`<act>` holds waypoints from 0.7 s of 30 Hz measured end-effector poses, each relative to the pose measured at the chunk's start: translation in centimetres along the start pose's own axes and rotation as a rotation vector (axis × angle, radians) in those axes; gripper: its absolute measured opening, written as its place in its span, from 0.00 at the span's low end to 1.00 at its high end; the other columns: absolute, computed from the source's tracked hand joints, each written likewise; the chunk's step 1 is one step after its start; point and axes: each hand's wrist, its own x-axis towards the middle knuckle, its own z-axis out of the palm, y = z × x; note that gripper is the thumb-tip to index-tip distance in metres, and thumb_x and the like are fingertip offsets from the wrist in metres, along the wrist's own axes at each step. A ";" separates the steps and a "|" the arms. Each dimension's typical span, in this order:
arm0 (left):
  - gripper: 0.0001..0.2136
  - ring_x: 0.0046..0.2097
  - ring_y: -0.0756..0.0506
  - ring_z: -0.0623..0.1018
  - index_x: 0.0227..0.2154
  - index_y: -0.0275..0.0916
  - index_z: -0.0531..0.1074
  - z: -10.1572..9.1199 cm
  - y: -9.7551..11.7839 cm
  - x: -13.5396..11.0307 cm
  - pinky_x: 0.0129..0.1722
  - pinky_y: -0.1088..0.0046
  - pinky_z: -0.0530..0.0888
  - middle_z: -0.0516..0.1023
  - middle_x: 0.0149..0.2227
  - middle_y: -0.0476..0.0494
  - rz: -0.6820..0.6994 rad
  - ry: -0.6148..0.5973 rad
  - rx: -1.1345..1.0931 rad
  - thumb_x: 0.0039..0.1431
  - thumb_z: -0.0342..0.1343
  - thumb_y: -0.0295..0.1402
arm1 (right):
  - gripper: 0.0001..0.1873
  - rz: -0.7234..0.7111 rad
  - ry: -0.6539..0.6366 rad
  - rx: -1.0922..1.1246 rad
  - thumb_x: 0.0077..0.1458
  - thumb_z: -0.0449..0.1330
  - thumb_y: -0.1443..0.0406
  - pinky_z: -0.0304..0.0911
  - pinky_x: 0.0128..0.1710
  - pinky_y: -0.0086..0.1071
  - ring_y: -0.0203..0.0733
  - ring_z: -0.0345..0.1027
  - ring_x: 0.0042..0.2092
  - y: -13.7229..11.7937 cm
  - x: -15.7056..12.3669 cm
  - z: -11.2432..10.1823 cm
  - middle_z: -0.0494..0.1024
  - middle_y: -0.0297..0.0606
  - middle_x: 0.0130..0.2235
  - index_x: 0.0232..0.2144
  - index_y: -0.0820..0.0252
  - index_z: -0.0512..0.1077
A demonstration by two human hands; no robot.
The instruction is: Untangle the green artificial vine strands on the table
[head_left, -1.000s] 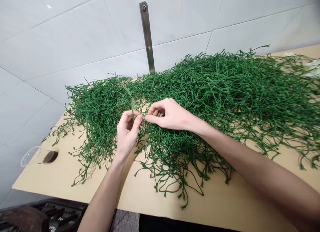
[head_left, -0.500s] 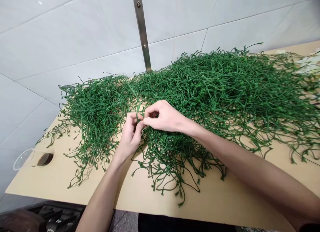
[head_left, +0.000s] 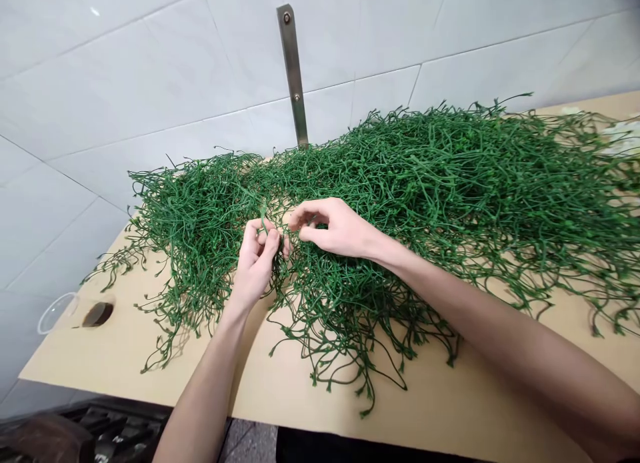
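My left hand (head_left: pixel 254 266) is closed, thumb and fingers pinching a thin green artificial stem (head_left: pixel 263 214) whose tip points up. Just to its right, my right hand (head_left: pixel 343 228) has curled fingers with a gap between thumb and fingertips. Nothing shows in that gap, and the two hands are apart. Both are above a tangle of green plastic stems. To the right spreads the large heap of stems (head_left: pixel 440 163), and a smaller pile of stems (head_left: pixel 193 210) lies left of my left hand. How many strands the left fingers hold is hidden.
A tan tabletop (head_left: pixel 280 390) bears the stems, up against a tiled wall (head_left: pixel 150 70). A metal strip (head_left: pixel 293 70) is bolted there. A clear cup (head_left: pixel 65 312) with dark liquid lies tipped or leaning at left. White petals (head_left: pixel 623 138) sit far right.
My hands have separated: the left has drawn slightly left with the stem, while the right has let go and its fingers have opened. The view has shifted slightly.
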 end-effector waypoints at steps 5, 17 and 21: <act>0.12 0.25 0.52 0.69 0.35 0.42 0.65 -0.1 -0.1 -0.2 0.26 0.76 0.64 0.69 0.23 0.54 0.005 -0.005 0.076 0.59 0.56 0.45 | 0.09 -0.040 -0.105 -0.069 0.52 0.58 0.67 0.60 0.36 0.30 0.34 0.66 0.33 -1.1 -0.3 -0.3 0.78 0.36 0.33 0.33 0.63 0.77; 0.14 0.26 0.52 0.68 0.31 0.41 0.66 0.7 0.9 -0.7 0.27 0.76 0.65 0.69 0.25 0.52 0.122 0.060 0.183 0.57 0.58 0.46 | 0.12 0.075 -0.252 0.113 0.51 0.55 0.63 0.51 0.29 0.30 0.31 0.56 0.26 -0.5 0.0 -0.2 0.67 0.30 0.22 0.19 0.63 0.69; 0.13 0.25 0.53 0.67 0.33 0.41 0.66 0.8 0.7 -0.8 0.26 0.76 0.66 0.67 0.24 0.53 0.111 0.030 0.170 0.57 0.58 0.46 | 0.11 0.025 -0.215 0.156 0.49 0.52 0.67 0.53 0.29 0.29 0.31 0.58 0.26 -0.5 0.0 -0.1 0.69 0.31 0.22 0.19 0.63 0.70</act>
